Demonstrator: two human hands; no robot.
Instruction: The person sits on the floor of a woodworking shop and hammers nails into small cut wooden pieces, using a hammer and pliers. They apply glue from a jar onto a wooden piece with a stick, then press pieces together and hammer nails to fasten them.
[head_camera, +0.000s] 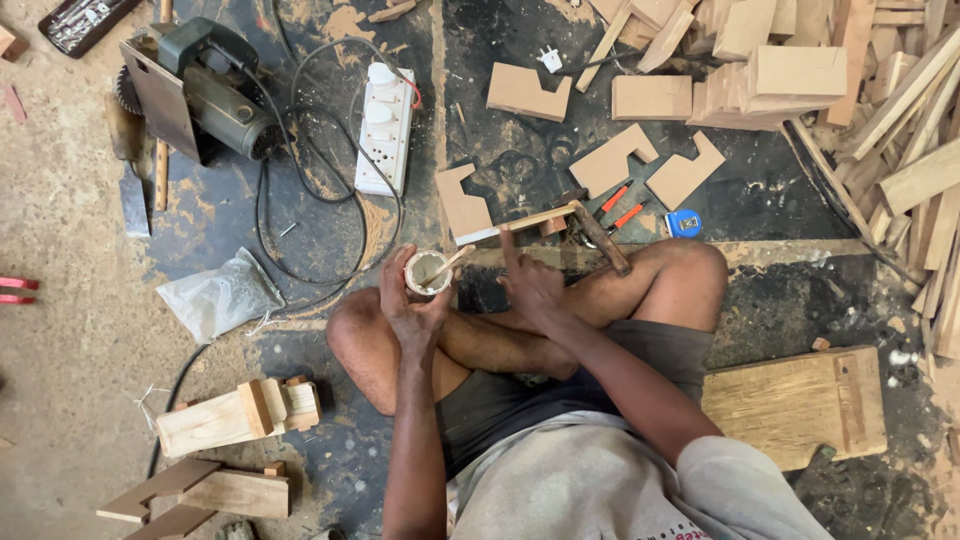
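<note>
I sit cross-legged on a dark, dusty floor. My left hand (412, 305) grips a small white cup (427, 273) that has a thin wooden stick (447, 264) resting in it. To its right, my right hand (532, 285) holds nothing and stretches its index finger up to a pale wooden strip (515, 224) lying on the floor. A hammer (602, 238) lies just right of that strip. Notched wooden pieces (610, 160) lie beyond it.
A circular saw (205, 90) and a white power strip (385, 130) with cables sit at the upper left. Offcuts are piled at the top right (800, 70). A thick board (795, 405) lies beside my right leg, a plastic bag (220, 295) and wooden assemblies (235, 415) to my left.
</note>
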